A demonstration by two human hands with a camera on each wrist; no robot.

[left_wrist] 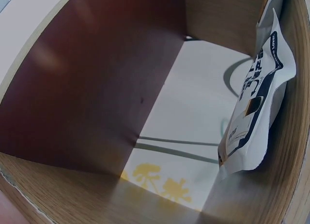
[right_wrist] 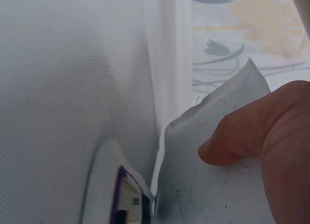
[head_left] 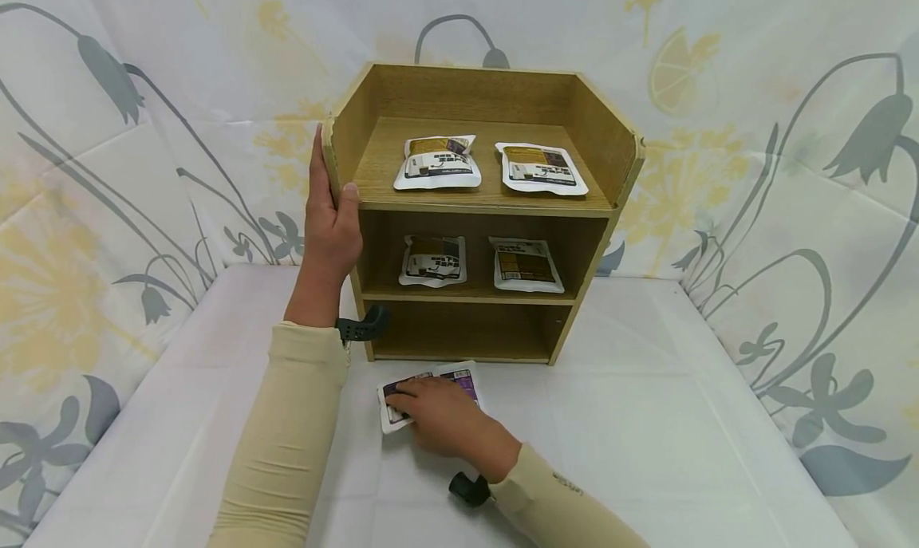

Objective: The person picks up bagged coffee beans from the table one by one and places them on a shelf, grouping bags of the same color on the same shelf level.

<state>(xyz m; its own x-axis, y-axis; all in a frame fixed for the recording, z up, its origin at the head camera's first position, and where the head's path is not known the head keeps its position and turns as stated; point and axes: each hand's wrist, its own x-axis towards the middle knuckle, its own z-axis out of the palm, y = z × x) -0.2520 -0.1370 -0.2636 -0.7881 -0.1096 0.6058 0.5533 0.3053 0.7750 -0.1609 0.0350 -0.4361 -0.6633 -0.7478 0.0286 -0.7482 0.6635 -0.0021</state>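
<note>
My left hand [head_left: 332,229] rests along the outer left side of a wooden shelf unit [head_left: 474,91], its fingers straight and pointing up, with the thumb near the front edge. Low on the table, my right hand [head_left: 445,416] grips a white packet [head_left: 393,420] with a purple label; in the right wrist view the thumb [right_wrist: 232,141] presses the packet's plain back [right_wrist: 213,190], and the fingers are hidden behind it. A second purple-labelled packet [head_left: 463,376] lies partly under that hand. In the right wrist view a purple-edged packet [right_wrist: 128,195] shows beside the held one.
Two brown-and-white packets lie on the top shelf, left [head_left: 438,163] and right [head_left: 542,169]. Two more, left [head_left: 433,261] and right [head_left: 526,266], sit on the middle shelf. A bottom compartment [head_left: 459,330] is below them. Floral cloth [head_left: 761,173] hangs behind the white table [head_left: 646,420].
</note>
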